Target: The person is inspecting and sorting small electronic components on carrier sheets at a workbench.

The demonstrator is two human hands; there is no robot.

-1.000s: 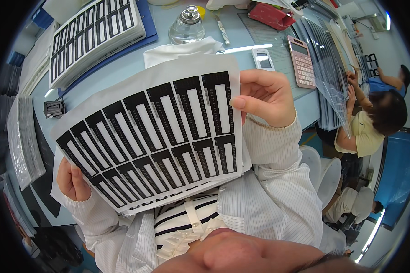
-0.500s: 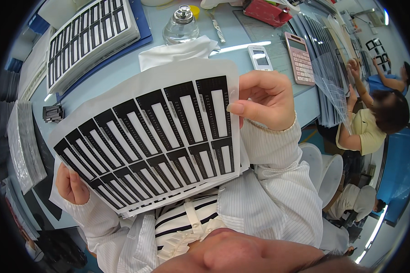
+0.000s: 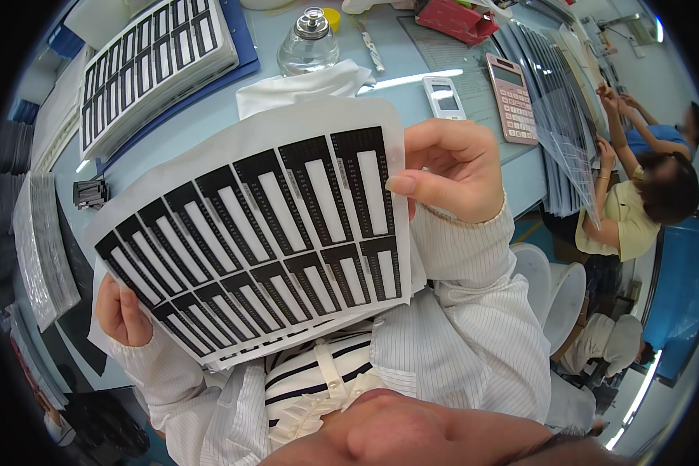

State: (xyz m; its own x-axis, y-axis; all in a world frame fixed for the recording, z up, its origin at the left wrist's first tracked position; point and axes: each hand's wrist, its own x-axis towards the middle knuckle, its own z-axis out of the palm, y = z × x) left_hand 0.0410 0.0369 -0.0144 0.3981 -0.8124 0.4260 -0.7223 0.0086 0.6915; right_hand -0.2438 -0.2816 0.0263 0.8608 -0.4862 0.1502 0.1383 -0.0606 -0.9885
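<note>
You hold a thin stack of white sheets (image 3: pixel 248 233) up over your lap, in front of the pale blue table (image 3: pixel 210 116). Each sheet has rows of black frames with white middles. Your right hand (image 3: pixel 450 171) pinches the top right corner between thumb and fingers. Your left hand (image 3: pixel 123 311) grips the bottom left corner, with the thumb on top.

You only hold two corners, so the middle could sag and bend. The sheets under the top one peek out at the bottom edge, so one could slip loose and fall if your pinch goes soft. A hard pinch could crease a corner.

A white cloth (image 3: pixel 303 85) and a glass bottle (image 3: pixel 309 39) sit on the table just past the sheets. A swing forward could bump the bottle. A white handset (image 3: pixel 445 97) and a pink calculator (image 3: pixel 512 97) lie near your right hand too.
</note>
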